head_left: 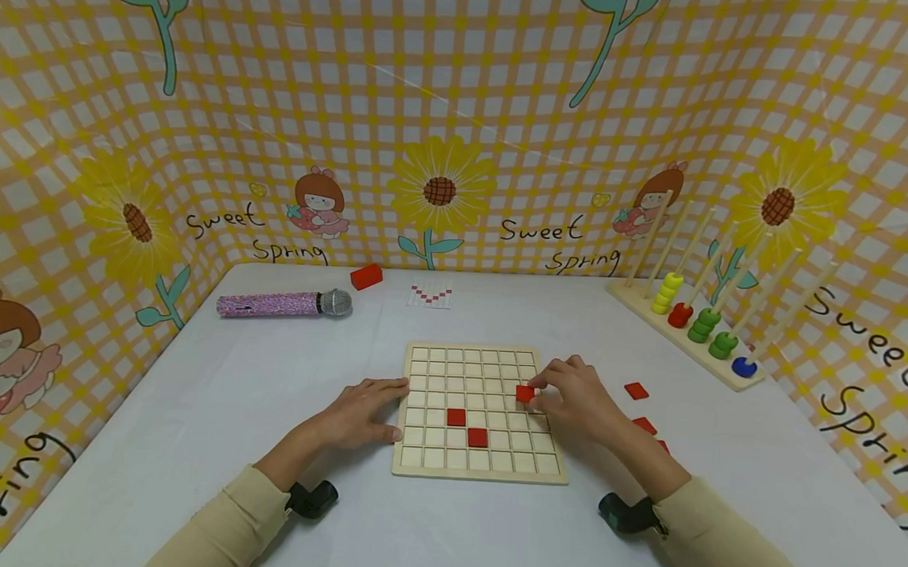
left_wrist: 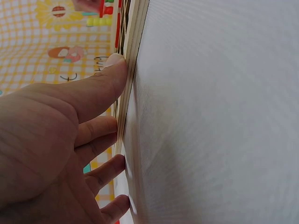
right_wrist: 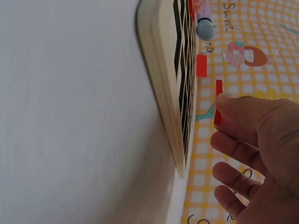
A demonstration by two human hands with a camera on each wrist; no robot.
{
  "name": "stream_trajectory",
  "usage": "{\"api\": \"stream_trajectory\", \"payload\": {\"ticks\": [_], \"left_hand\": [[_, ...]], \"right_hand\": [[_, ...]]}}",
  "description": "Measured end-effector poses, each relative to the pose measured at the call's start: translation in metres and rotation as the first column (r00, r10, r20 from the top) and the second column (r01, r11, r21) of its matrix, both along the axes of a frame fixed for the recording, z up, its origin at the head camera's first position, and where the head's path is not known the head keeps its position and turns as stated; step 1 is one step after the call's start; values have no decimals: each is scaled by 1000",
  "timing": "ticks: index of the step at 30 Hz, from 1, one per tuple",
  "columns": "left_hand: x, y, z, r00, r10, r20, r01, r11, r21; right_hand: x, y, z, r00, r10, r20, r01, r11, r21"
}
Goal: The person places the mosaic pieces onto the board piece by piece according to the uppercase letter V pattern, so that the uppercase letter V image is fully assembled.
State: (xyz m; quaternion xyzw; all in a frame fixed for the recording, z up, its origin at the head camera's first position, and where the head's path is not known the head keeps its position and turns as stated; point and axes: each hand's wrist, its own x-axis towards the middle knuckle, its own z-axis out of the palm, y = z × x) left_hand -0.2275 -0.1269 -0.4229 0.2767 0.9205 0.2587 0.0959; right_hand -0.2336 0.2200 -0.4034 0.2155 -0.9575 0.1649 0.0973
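A wooden grid board (head_left: pixel 433 459) lies on the white table, with one red square tile (head_left: pixel 456 417) and another red tile (head_left: pixel 477 438) in its lower cells. My right hand (head_left: pixel 581 400) pinches a third red tile (head_left: pixel 525 394) between thumb and fingers above the board's right side. In the right wrist view this pinched tile (right_wrist: pixel 218 102) appears edge-on, raised over the board's surface. My left hand (head_left: pixel 355 413) rests at the board's left edge, fingers extended. In the left wrist view the thumb and fingertips (left_wrist: pixel 120 163) touch the board's side (left_wrist: pixel 133 56).
Several loose red tiles (head_left: pixel 636 391) lie right of the board, partly behind my right forearm. A bead-and-peg stand (head_left: pixel 692 346) is at the back right. Toward the back are a glittery microphone (head_left: pixel 273 304), a red block (head_left: pixel 367 276) and a small pattern card (head_left: pixel 429 295).
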Motion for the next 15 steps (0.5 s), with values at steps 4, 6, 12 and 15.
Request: {"api": "stream_trajectory", "payload": {"ticks": [4, 6, 12, 15], "left_hand": [[0, 0, 0, 1000, 3, 4, -3, 1000, -1], [0, 0, 0, 1000, 4, 6, -4, 1000, -1], [1, 0, 1, 1000, 5, 5, -5, 1000, -1], [1, 0, 1, 1000, 11, 6, -11, 1000, 0]], "right_hand": [[2, -16, 0, 1000, 10, -2, -10, 1000, -4], [3, -24, -1, 999, 30, -16, -30, 999, -12], [2, -48, -6, 993, 93, -72, -96, 995, -29], [3, -60, -5, 993, 102, -67, -104, 994, -28]]}}
